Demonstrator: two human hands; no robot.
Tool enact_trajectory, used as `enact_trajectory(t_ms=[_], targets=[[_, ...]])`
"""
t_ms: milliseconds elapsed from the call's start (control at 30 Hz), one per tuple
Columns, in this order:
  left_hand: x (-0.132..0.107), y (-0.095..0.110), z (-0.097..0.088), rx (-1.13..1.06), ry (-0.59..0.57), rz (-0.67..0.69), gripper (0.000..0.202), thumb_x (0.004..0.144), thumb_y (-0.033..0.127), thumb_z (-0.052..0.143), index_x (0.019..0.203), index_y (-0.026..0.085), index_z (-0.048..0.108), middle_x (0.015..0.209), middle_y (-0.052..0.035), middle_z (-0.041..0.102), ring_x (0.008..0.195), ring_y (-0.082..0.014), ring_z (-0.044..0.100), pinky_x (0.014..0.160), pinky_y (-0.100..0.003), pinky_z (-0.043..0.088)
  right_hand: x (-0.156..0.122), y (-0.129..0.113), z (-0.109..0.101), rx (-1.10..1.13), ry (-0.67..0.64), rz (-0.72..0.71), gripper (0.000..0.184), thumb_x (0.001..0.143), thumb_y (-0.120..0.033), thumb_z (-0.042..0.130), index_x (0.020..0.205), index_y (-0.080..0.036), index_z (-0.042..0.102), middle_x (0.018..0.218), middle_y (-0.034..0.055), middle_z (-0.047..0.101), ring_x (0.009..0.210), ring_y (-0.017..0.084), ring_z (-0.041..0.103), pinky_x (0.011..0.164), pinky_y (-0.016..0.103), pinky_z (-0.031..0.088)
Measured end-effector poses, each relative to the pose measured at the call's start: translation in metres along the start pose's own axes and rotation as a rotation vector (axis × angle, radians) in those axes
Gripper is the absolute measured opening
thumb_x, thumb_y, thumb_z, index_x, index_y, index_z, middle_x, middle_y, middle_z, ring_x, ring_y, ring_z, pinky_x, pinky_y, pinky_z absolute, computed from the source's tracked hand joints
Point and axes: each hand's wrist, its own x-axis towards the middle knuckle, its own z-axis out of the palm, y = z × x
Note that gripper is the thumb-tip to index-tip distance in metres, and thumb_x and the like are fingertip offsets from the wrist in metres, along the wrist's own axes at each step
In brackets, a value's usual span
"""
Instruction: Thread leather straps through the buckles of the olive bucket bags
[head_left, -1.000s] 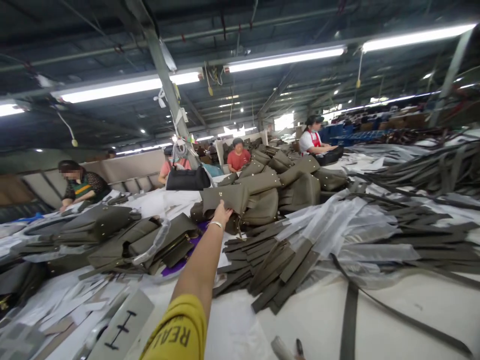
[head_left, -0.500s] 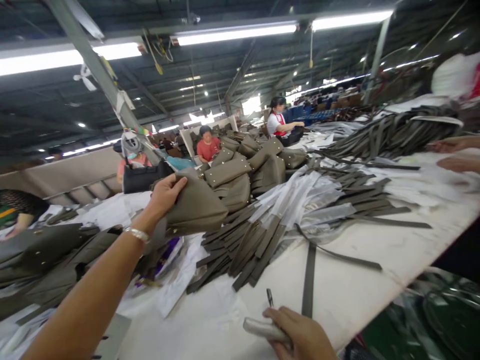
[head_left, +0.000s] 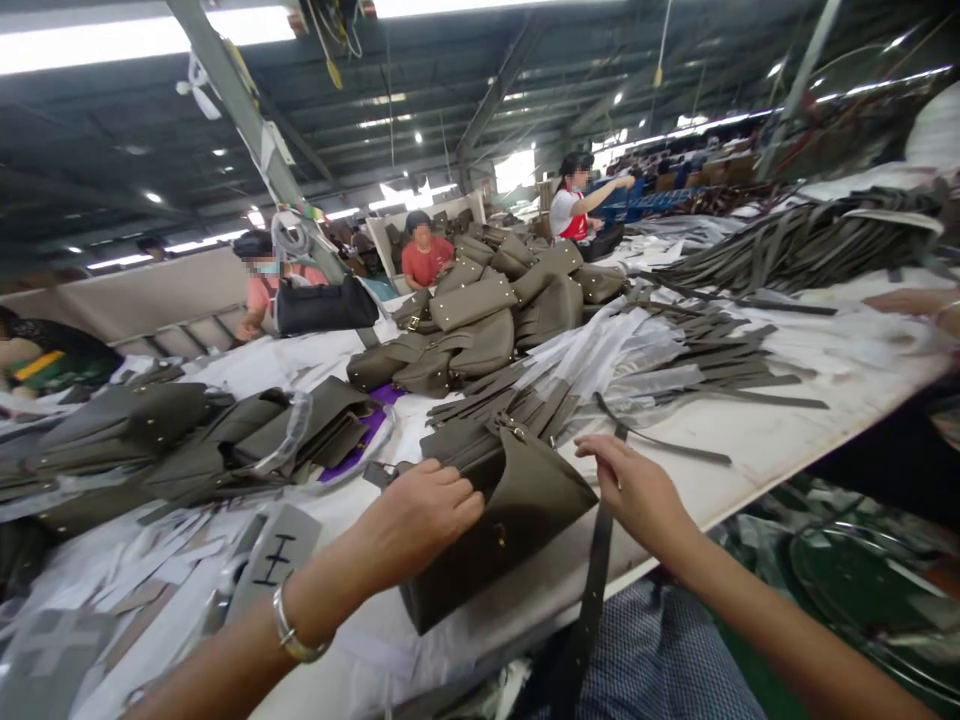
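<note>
An olive-green handbag [head_left: 517,520] lies on the white table [head_left: 750,450] near its front edge, right in front of me. My left hand [head_left: 420,515], with a silver bracelet on the wrist, grips the bag's left side with curled fingers. My right hand [head_left: 634,485] rests at the bag's right edge with fingers partly stretched, nothing in it. A dark strap [head_left: 592,590] hangs over the table edge below the bag.
A heap of olive bags [head_left: 487,320] and a spread of dark straps [head_left: 690,350] lie beyond. More bags [head_left: 195,440] sit at left. Other workers sit at the far side: one in red [head_left: 424,255], one in white [head_left: 574,205]. Another person's hand [head_left: 911,305] shows at right.
My left hand has carried the olive bag from up over the pile down to the table's front edge. My right hand has let go of the small tool and moved to the bag.
</note>
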Motion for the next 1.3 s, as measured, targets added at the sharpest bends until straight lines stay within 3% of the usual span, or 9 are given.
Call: enact_trajectory(t_ms=[133, 267, 467, 567, 667, 733, 833, 1000, 1300], targets=[[0.003, 0.048, 0.005, -0.044, 0.021, 0.114, 0.009, 0.095, 0.016, 0.048, 0.092, 0.017, 0.056, 0.076, -0.0025, 0.06, 0.069, -0.0182, 0.053, 0.061, -0.032, 0.036, 0.006, -0.048, -0.025, 0.122, -0.061, -0.421, 0.03, 0.097, -0.019, 0.044, 0.123, -0.022, 0.058, 0.134, 0.0103, 0.059, 0.127, 0.02, 0.052, 0.105, 0.039, 0.043], [-0.002, 0.078, 0.0, -0.188, 0.009, 0.051, 0.006, 0.095, 0.019, 0.052, 0.091, 0.017, 0.057, 0.079, -0.0021, 0.063, 0.07, -0.0174, 0.057, 0.062, -0.03, 0.041, 0.007, -0.066, -0.033, 0.075, -0.23, -0.714, 0.026, 0.096, -0.035, 0.054, 0.113, -0.019, 0.065, 0.102, 0.0073, 0.073, 0.108, 0.021, 0.063, 0.116, 0.051, 0.026], [-0.033, 0.061, -0.039, -0.399, 0.18, -0.303, 0.022, 0.098, 0.029, 0.049, 0.083, 0.02, 0.062, 0.072, 0.0006, 0.063, 0.06, -0.0118, 0.057, 0.053, -0.023, 0.041, -0.025, -0.055, -0.046, 0.0, -0.138, -0.659, 0.017, 0.094, -0.029, 0.056, 0.101, -0.017, 0.067, 0.089, 0.0054, 0.074, 0.106, 0.022, 0.063, 0.118, 0.054, 0.017], [-0.034, 0.046, -0.046, -0.389, 0.313, -0.48, 0.015, 0.093, 0.031, 0.058, 0.101, 0.021, 0.064, 0.095, -0.0029, 0.068, 0.084, -0.0148, 0.065, 0.074, -0.024, 0.05, -0.045, -0.058, -0.045, 0.008, -0.159, -0.686, 0.023, 0.093, -0.037, 0.059, 0.102, -0.017, 0.066, 0.086, 0.0046, 0.074, 0.108, 0.024, 0.063, 0.119, 0.056, 0.011], [-0.021, 0.03, -0.043, -0.363, 0.395, -0.549, 0.045, 0.088, 0.04, 0.063, 0.128, 0.021, 0.056, 0.135, -0.0094, 0.056, 0.122, -0.0245, 0.054, 0.104, -0.036, 0.044, -0.058, -0.06, -0.04, 0.001, -0.143, -0.714, 0.014, 0.094, -0.025, 0.056, 0.099, -0.017, 0.066, 0.085, 0.0027, 0.073, 0.106, 0.021, 0.064, 0.12, 0.054, 0.01], [-0.011, 0.019, -0.041, -0.42, 0.373, -0.554, 0.05, 0.09, 0.043, 0.059, 0.135, 0.022, 0.052, 0.146, -0.0094, 0.047, 0.133, -0.0267, 0.045, 0.111, -0.041, 0.038, -0.063, -0.06, -0.036, -0.018, -0.134, -0.74, 0.015, 0.094, -0.014, 0.051, 0.098, -0.017, 0.066, 0.086, 0.0014, 0.073, 0.105, 0.018, 0.064, 0.12, 0.054, 0.012], [-0.001, 0.01, -0.04, -0.538, 0.33, -0.523, 0.032, 0.094, 0.04, 0.052, 0.117, 0.022, 0.067, 0.134, -0.008, 0.06, 0.125, -0.0245, 0.054, 0.107, -0.039, 0.042, -0.066, -0.057, -0.033, -0.056, -0.123, -0.752, 0.02, 0.096, -0.011, 0.047, 0.099, -0.017, 0.065, 0.088, 0.0016, 0.073, 0.104, 0.017, 0.064, 0.12, 0.054, 0.013], [0.008, 0.03, -0.035, -0.536, 0.071, -0.373, 0.011, 0.089, 0.033, 0.063, 0.089, 0.024, 0.068, 0.122, -0.0014, 0.067, 0.11, -0.02, 0.063, 0.096, -0.032, 0.048, -0.07, -0.058, -0.033, -0.057, -0.054, -0.727, 0.019, 0.097, -0.013, 0.047, 0.1, -0.018, 0.065, 0.089, 0.0018, 0.072, 0.099, 0.016, 0.065, 0.119, 0.053, 0.019], [0.049, 0.053, 0.002, -0.069, -0.148, -0.406, 0.04, 0.076, 0.023, 0.074, 0.112, 0.02, 0.055, 0.099, -0.0061, 0.065, 0.082, -0.0236, 0.067, 0.067, -0.031, 0.051, -0.081, -0.055, -0.033, 0.038, -0.078, -0.751, 0.021, 0.096, -0.012, 0.046, 0.098, -0.019, 0.066, 0.086, 0.0011, 0.073, 0.096, 0.014, 0.066, 0.116, 0.046, 0.029]])
